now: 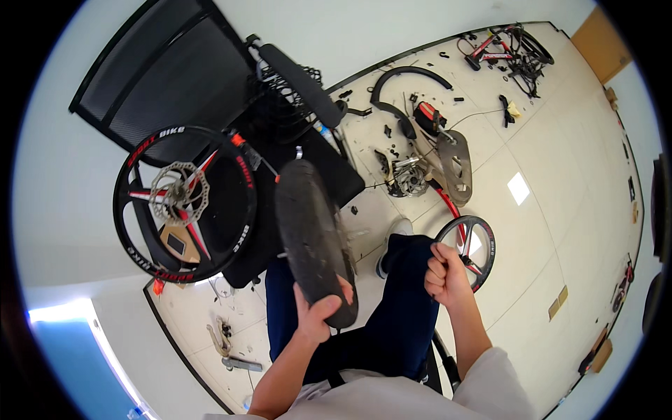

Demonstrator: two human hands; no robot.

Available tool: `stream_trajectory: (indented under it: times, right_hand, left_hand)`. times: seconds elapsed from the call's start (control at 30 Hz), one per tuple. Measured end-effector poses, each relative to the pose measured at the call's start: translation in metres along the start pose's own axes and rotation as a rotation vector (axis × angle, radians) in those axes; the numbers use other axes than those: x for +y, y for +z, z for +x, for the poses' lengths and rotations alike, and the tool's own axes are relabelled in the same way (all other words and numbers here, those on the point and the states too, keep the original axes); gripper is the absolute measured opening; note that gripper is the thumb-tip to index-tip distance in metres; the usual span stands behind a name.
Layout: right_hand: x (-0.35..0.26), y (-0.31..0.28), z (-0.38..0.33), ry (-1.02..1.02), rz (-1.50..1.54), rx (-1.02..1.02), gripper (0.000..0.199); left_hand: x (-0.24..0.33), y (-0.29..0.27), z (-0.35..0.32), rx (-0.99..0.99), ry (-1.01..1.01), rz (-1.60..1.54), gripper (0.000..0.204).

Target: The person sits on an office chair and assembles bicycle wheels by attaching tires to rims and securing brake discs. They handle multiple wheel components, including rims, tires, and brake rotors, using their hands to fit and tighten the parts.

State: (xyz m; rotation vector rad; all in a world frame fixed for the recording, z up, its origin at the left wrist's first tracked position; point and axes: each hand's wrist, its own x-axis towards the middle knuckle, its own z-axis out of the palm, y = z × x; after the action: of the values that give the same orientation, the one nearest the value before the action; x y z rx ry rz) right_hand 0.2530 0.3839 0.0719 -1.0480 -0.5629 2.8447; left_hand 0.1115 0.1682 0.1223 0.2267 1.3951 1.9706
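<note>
My left hand (316, 311) grips the lower edge of a black bicycle tyre (311, 238), which stands on edge over my lap. My right hand (444, 274) is closed into a fist above my right knee, a little right of the tyre, and I cannot see anything in it. A black wheel rim with red spokes and a silver brake disc (183, 203) stands upright to the left of the tyre, apart from both hands. My legs in dark blue trousers (392, 308) are below.
A second small black wheel (470, 246) lies on the tiled floor by my right fist. Bicycle parts, a mudguard (409, 77) and a red frame (507, 45) are scattered farther off. A black chair back (164, 70) stands at upper left. Tools lie on the floor at lower left (231, 346).
</note>
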Motion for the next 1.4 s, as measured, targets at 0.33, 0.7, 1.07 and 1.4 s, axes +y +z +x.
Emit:
stream_trajectory:
  times: [0.33,0.7,1.07,1.4]
  right_hand:
    - [-0.03,-0.074,-0.042,-0.353,0.417,0.013,0.033]
    - [-0.032,-0.116,-0.044,-0.445,0.63,0.274,0.032]
    - [-0.045,-0.115,-0.02,-0.179,0.492,0.285,0.028]
    - [-0.019,-0.106,-0.001,-0.377,-0.635,0.778,0.025]
  left_hand:
    - [-0.162,0.068,0.134,-0.202,-0.331,0.257,0.049]
    - [-0.343,0.062,0.254,0.291,-0.419,0.715,0.065]
    - [-0.417,0.091,0.312,-0.022,-0.525,0.78,0.093]
    - [-0.376,0.011,0.261,-0.109,-0.608,0.787,0.057]
